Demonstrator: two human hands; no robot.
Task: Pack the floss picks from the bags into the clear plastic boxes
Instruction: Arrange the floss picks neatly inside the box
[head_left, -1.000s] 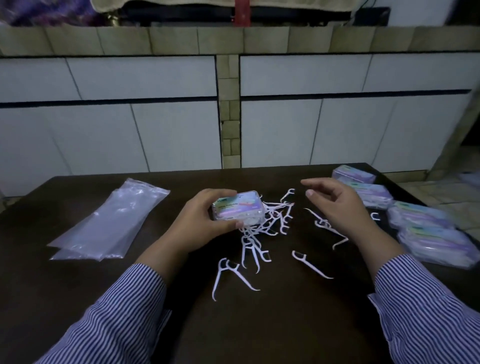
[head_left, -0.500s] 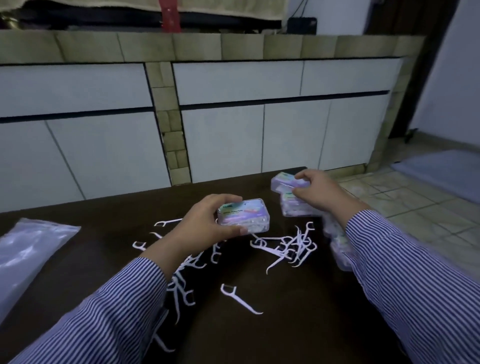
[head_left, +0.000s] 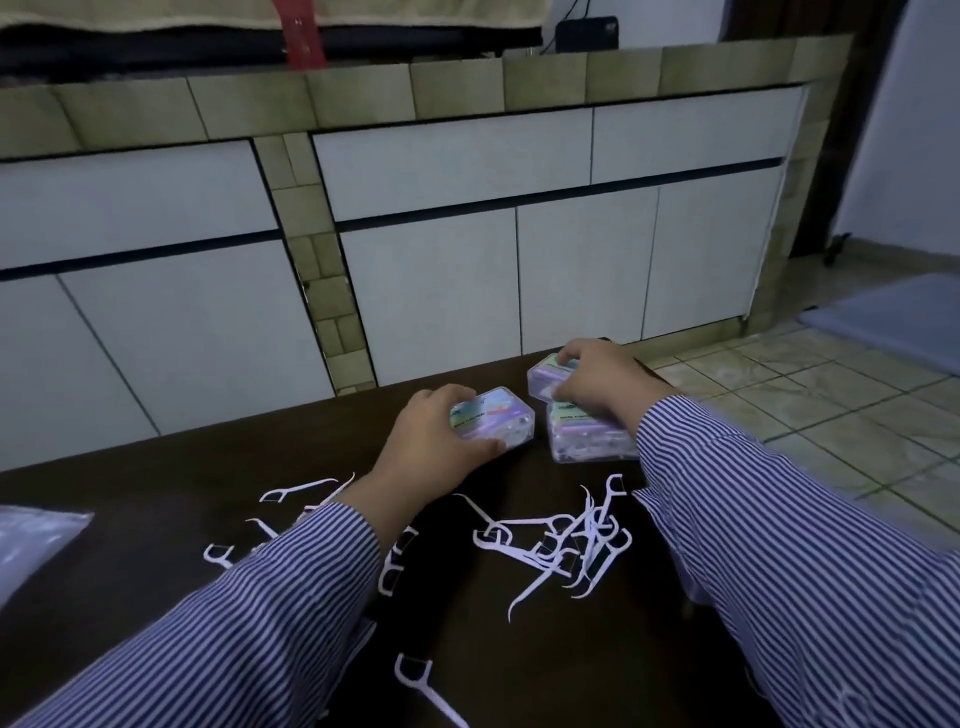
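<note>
gripping box (head_left: 493, 418) between left fingers (head_left: 485, 447), thumb.

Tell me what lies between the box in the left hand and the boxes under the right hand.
Nothing visible. The left hand grips a closed box; only a strip of bare table separates it from the stacked boxes that the right hand rests on. The loose floss picks lie nearer the person.

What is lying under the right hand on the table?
The right hand rests on two clear boxes at the table's far corner. Its sleeve covers whatever lies behind them.
</note>
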